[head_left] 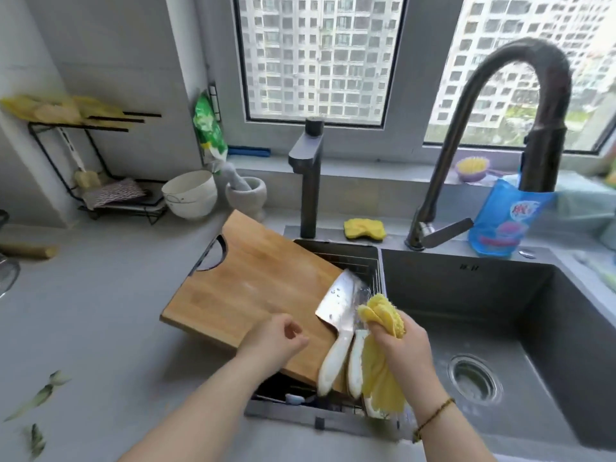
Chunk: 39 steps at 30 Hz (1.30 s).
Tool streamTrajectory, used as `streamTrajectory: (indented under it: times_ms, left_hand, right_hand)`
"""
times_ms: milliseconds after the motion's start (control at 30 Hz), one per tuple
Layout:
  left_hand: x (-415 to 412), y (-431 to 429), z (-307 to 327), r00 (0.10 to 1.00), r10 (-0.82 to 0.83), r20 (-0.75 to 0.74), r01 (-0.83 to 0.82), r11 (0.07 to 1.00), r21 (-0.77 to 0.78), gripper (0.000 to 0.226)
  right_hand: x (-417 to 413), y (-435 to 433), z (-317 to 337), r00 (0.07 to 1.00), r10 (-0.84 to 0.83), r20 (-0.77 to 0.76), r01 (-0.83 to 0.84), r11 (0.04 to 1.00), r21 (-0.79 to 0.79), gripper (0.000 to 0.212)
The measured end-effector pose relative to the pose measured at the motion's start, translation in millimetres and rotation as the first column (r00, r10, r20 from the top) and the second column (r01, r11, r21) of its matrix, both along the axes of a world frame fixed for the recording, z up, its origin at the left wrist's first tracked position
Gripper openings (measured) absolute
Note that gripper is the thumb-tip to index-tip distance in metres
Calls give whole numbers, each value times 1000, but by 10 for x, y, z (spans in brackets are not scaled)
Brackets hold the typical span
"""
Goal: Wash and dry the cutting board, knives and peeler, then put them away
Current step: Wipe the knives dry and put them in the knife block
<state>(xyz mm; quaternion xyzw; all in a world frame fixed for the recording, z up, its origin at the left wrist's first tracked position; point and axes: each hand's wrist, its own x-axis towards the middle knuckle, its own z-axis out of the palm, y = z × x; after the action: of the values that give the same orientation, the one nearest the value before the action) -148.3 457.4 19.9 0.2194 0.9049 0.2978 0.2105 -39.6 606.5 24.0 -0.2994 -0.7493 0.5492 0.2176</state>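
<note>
Knives (335, 308) on board (253, 288) over sink (346, 250), cloth (383, 315) held

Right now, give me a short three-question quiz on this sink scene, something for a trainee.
1. True or false: the right hand grips a yellow cloth.
2. Where does the cleaver lie? A: on the cutting board. B: at the bottom of the big basin. C: on the windowsill.
3. Fill in: the left hand holds ____.
Key: 1 true; 2 A; 3 nothing.
</note>
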Motion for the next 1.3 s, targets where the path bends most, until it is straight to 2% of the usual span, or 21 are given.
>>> streamTrajectory:
  times_ms: [133, 233, 367, 467, 600, 633, 733, 833, 1033, 1167, 1300]
  left_hand:
    - [82, 613, -165, 997, -74, 22, 77, 977, -198, 37]
    - [100, 835, -336, 986, -165, -3, 151, 909, -388, 51]
    - [148, 952, -481, 972, -232, -26, 186, 839, -512, 68]
    - [46, 990, -458, 970, -244, 17, 213, 808, -549, 62]
    - [-45, 1065, -389, 937, -340, 82, 317, 725, -611, 23]
    - [-45, 1073, -377, 935, -345, 86, 321, 715, -621, 29]
    - [-160, 1071, -349, 932, -343, 117, 343, 732, -589, 32]
    - [-343, 1033, -293, 924, -292, 248, 381, 760, -527, 26]
    - [-492, 873, -209, 883, -91, 461, 249, 922, -295, 8]
    - [-521, 760, -104, 890, -126, 438, 254, 935, -247, 8]
    - [-547, 638, 24, 897, -140, 418, 276, 918, -284, 10]
  right_hand:
    - [71, 375, -61, 999, -47, -20, 46, 998, -38, 16]
    - [73, 534, -153, 999, -37, 22, 38, 996, -77, 18]
    - [-8, 555, -262, 996, -39, 82, 49, 991, -128, 14]
    - [-90, 535, -321, 994, -39, 100, 51, 991, -122, 18]
    - [-175, 544, -328, 992, -22, 125, 38, 991, -126, 15]
    - [-182, 546, -342, 991, -24, 131, 42, 990, -133, 14]
    - [-173, 555, -376, 990, -57, 129, 77, 985, -156, 13]
    - [-138, 568, -399, 984, -126, 122, 147, 972, -181, 16]
    - [-169, 565, -440, 976, -154, 157, 179, 970, -163, 23]
    - [-177, 575, -443, 975, -139, 173, 164, 976, -141, 21]
    - [-158, 586, -431, 976, -125, 176, 151, 978, -143, 19]
